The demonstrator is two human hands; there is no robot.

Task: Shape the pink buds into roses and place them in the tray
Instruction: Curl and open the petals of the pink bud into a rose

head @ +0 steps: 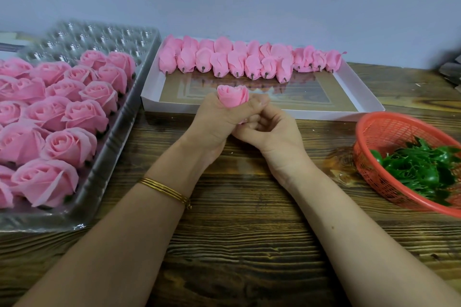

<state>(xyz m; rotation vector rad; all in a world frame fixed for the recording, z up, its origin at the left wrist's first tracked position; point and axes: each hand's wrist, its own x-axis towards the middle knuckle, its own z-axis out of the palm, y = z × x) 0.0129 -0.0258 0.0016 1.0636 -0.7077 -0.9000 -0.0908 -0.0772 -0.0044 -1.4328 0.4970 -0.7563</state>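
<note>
Over mid-tabletop [249,232], just at 6 o'clock of the white box [361,92], grips one bud [233,96] in the left hand [217,122], fingers wrapped round its lower half so that only the top petals show. Pinches at the base with the right hand [272,132], fingers curled together beside the left thumb, with a sliver of pink showing between them.

Stands upright, long axis running 6 to 12 o'clock, petals opening toward 12 and tilted slightly away, stem end down and hidden in the hands.

Looks like early shaping: petals tight, not yet spread like the roses [74,112] in the tray [139,87] at 9 o'clock. Best done lightly. Keep the left grip loose enough not to crease the petals, steady the base with the right, then ease the outer petals outward one at a time, turning between each. Then set into a free cup at the tray's 12 o'clock end.
</note>
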